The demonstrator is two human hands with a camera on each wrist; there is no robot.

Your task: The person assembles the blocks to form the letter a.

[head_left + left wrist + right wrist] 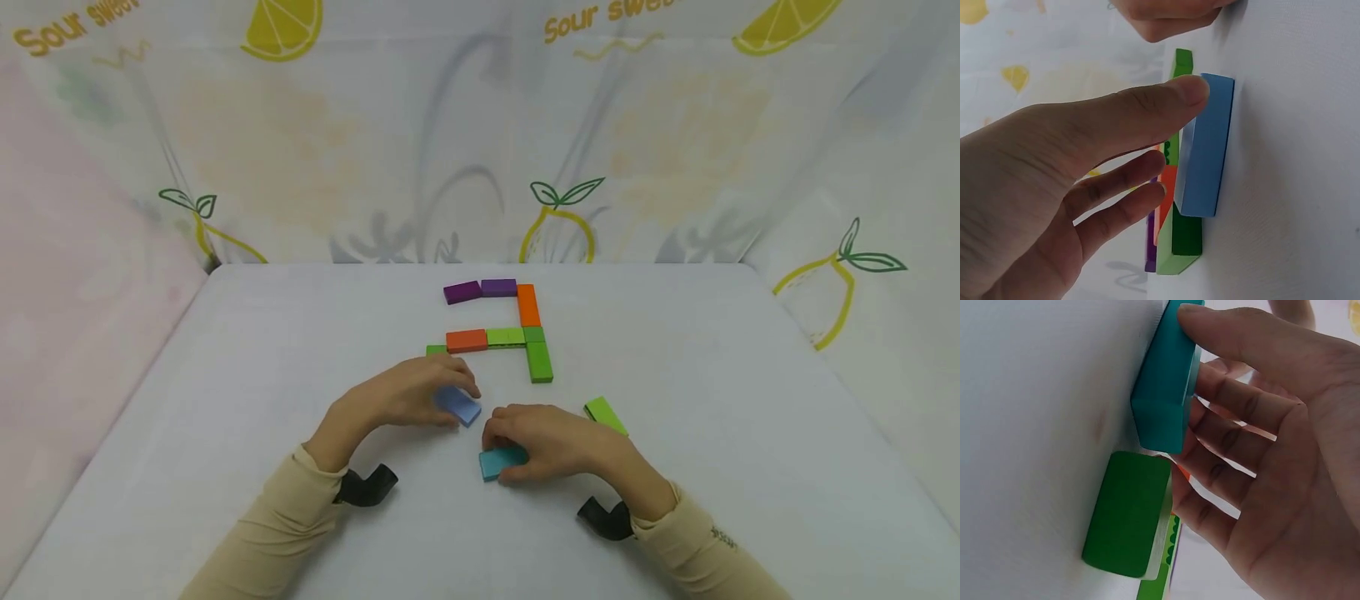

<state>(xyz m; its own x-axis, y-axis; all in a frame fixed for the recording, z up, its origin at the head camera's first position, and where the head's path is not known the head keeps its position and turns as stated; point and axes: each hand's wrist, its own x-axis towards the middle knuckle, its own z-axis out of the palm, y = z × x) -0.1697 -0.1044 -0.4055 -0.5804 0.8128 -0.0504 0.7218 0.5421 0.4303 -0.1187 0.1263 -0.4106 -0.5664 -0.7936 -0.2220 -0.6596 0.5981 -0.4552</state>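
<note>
My left hand grips a light blue block in the middle of the white table, the thumb on its near side and the fingers on its far side. In the left wrist view the thumb tip presses the upper edge of this block. Closer to me, on the right, my right hand holds a teal block between thumb and fingers. The right wrist view has the thumb on one long face of the teal block, with the fingertips partly hidden behind it.
Beyond the hands lies an arrangement of purple, orange, red-orange, light green and green blocks. Another green block shows partly behind my left hand. A loose light green block lies beyond my right wrist.
</note>
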